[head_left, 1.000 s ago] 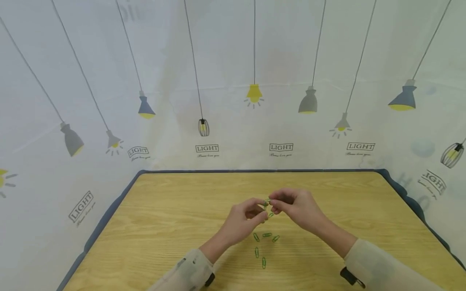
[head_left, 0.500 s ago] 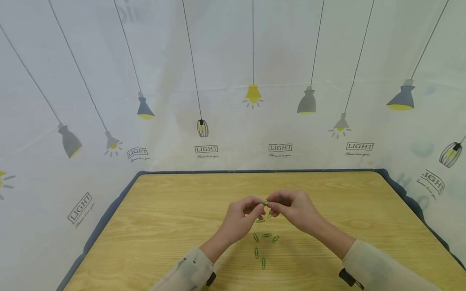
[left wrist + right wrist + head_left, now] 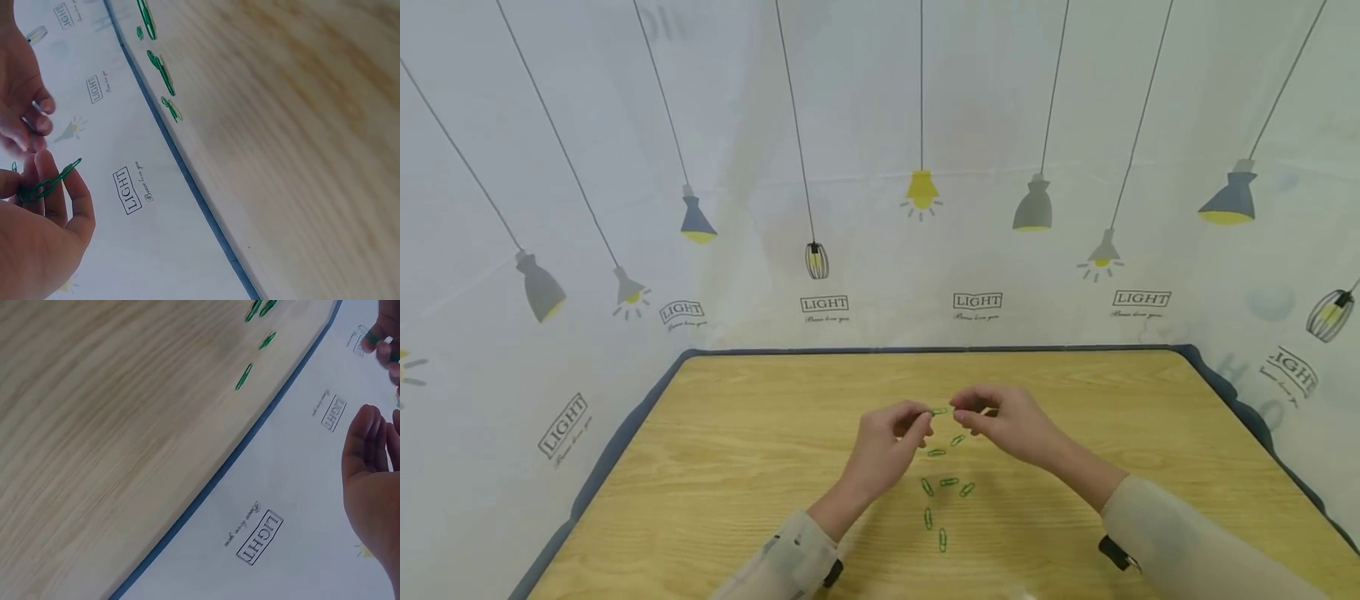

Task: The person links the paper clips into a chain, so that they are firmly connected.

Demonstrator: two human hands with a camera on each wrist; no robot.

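Observation:
My left hand (image 3: pixel 883 442) pinches green paper clips between thumb and fingers above the table. In the left wrist view these paper clips (image 3: pixel 53 181) hang together across the fingers, seemingly linked in a short chain. One clip end (image 3: pixel 939 411) sticks out from the left fingertips toward my right hand (image 3: pixel 1011 423). The right hand's thumb and fingers are loosely bent, a small gap away from that clip, and nothing shows between them. Below the hands, several loose green paper clips lie on the wood, among them one clip (image 3: pixel 957 440) under the right fingertips and another clip (image 3: pixel 936 452) beside it.
The wood-grain table (image 3: pixel 737 467) has a dark blue edge (image 3: pixel 850 353). More green paper clips, such as one clip (image 3: pixel 943 540), lie scattered nearer my body. A pale curtain (image 3: pixel 880 117) printed with lamps surrounds the table at the back and sides.
Both hands were together at the fingertips with a clip between them; now they have drawn apart, the clip staying in my left hand. The loose clips on the table have not moved.

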